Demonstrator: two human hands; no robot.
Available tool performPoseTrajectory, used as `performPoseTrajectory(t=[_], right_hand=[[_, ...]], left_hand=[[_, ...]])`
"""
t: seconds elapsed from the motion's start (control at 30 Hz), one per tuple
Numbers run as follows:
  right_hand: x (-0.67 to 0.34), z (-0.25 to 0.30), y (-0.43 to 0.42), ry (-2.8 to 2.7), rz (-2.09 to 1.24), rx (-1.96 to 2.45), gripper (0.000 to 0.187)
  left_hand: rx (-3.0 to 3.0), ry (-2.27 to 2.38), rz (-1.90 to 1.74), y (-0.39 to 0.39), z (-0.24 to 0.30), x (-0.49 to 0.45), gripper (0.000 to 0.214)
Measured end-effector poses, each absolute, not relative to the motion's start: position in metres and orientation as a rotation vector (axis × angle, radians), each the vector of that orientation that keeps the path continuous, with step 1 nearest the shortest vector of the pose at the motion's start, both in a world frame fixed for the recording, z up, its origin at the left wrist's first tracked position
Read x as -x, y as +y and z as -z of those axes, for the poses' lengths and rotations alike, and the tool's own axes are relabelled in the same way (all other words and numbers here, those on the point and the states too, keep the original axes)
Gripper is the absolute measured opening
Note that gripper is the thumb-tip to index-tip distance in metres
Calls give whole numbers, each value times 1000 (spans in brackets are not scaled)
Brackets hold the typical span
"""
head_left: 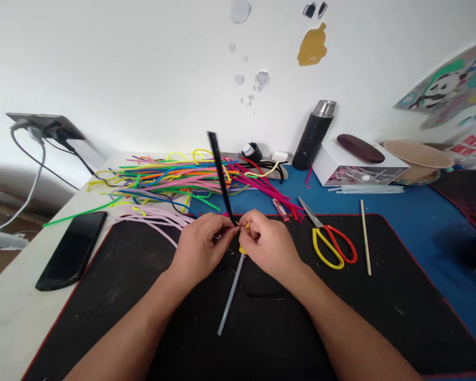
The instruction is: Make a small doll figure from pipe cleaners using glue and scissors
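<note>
- Many coloured pipe cleaners (170, 177) lie in a loose pile at the far side of the desk, under a white wall.
- A black mat (103, 296) covers the near part of the desk; a blue cover (420, 211) shows beyond it.
- On the left a dark phone (72, 248) lies at the mat's edge; on the right lie scissors (333, 243) and a thin wooden stick (365, 243).
- A dark flask (313, 136) stands near the wall.
- The left hand (198, 248) pinches the lower end of a black pipe cleaner (221, 177), which rises tilted away.
- The right hand (269, 246), fingers pressed together, grips the top of a clear rod (229, 299) with a yellow piece on it; the two hands almost touch.
</note>
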State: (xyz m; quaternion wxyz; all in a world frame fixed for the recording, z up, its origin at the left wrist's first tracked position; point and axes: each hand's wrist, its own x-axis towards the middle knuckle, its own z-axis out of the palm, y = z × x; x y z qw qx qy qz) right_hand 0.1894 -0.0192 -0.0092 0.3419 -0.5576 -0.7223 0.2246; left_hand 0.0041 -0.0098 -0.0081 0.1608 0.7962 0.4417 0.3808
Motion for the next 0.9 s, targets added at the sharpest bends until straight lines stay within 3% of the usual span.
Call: performPoseTrajectory(t=[0.2, 0.53, 0.9], right_hand=[[-189, 12, -20, -1919, -593, 1464, 5], [-189, 6, -19, -1496, -1071, 1248, 13], [-185, 7, -20, -1473, -1113, 1204, 12]], left_hand=[[-2224, 1233, -1085, -11, 7, -6, 8], [-1134, 1032, -1193, -3, 0, -5, 24], [-1053, 945, -1182, -5, 0, -10, 27]])
